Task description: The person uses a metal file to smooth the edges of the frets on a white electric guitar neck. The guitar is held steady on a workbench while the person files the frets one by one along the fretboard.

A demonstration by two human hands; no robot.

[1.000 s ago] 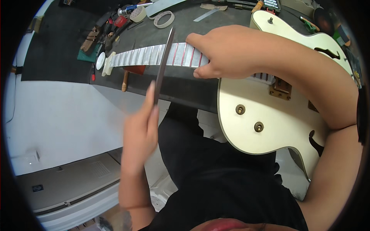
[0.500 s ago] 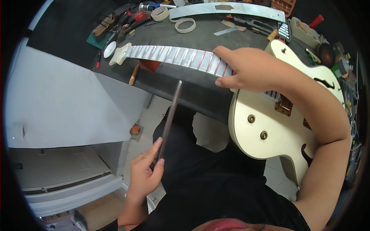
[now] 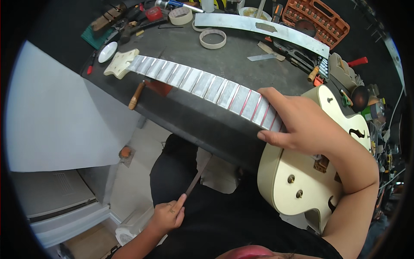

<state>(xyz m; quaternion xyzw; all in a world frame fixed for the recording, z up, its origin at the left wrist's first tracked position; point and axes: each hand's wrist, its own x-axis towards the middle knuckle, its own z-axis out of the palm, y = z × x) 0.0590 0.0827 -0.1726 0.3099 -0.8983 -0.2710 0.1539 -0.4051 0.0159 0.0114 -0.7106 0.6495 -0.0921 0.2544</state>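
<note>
A cream hollow-body electric guitar lies at the right, with its neck stretching left across the workbench. Its fretboard is covered in silvery-grey strips between the frets, with red lines near the body. The pale headstock points to the far left. My right hand grips the neck where it meets the body, thumb on the near edge; the fingers beneath are hidden. Low in front of my lap, my left hand is closed around a long, thin metal file. The file's tip is apart from the guitar.
Beyond the neck, the dark workbench carries a masking tape roll, a long metal strip and an orange socket case. A wooden-handled tool lies by the near edge. A white cabinet stands left.
My left hand has drawn the file down toward my lap, away from the neck. The guitar sits lower in view as the view has shifted; my right hand keeps its grip.
</note>
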